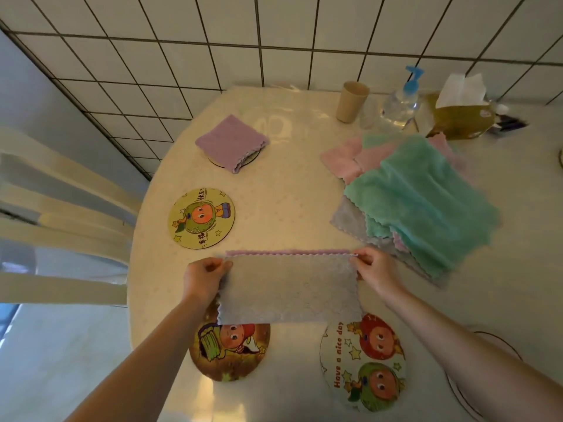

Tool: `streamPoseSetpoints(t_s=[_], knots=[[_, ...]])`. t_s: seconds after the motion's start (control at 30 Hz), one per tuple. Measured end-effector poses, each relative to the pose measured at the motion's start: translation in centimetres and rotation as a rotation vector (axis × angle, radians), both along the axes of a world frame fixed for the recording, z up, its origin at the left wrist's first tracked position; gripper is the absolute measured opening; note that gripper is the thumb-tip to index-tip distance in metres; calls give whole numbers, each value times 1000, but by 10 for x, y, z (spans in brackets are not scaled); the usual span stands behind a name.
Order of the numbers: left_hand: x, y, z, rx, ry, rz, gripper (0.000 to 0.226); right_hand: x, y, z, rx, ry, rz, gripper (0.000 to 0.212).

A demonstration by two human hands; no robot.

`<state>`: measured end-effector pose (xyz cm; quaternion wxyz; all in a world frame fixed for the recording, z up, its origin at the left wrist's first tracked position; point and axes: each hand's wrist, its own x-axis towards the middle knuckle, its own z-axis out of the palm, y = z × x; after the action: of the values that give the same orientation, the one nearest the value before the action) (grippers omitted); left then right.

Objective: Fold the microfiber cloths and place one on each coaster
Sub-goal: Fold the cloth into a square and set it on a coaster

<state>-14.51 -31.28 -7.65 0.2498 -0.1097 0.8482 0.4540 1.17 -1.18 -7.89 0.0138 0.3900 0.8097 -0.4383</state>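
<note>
Leftmost, a pale slatted chair (pixel 61 208) stands beside the cream oval table (pixel 304 190), which sits against a white tiled wall (pixel 274 41). Four round cartoon coasters show: one far back, almost hidden under a folded lilac cloth (pixel 231 141); a yellow coaster (pixel 201 218) bare at the table's left edge; a brown coaster (pixel 230 351) near the front; and a white coaster (pixel 364 362) printed "Have a nice day" to its right. Between the hands hangs the grey microfiber cloth (pixel 289 289), folded in half so it forms a wide band with scalloped edges, a strip of lilac-pink backing showing along its top edge. The left hand (pixel 204 280) pinches the cloth's upper left corner, thumb on top and fingers curled beneath; the right hand (pixel 373 269) pinches the upper right corner the same way, so the cloth stretches taut from one to the other. Its lower edge overlaps the top of the brown coaster in this view and ends just short of the white one. Further right lies a loose pile of unfolded cloths (pixel 426 202), a teal one on top with pink and grey ones beneath; their exact number cannot be told. Behind the pile stand a beige cup (pixel 352 102), a clear pump bottle (pixel 402 102) with a blue top, and a tissue pack (pixel 463 114).
</note>
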Motion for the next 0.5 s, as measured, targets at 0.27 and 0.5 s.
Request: streamPoseSetpoints(t_s=[0.27, 0.5], knots=[[-17, 10, -7, -24, -36, 7, 15, -10, 8, -5, -2, -43, 20, 10], [-23, 17, -8, -127, -1, -15, 19, -17, 8, -8, -7, -98, -28, 8]])
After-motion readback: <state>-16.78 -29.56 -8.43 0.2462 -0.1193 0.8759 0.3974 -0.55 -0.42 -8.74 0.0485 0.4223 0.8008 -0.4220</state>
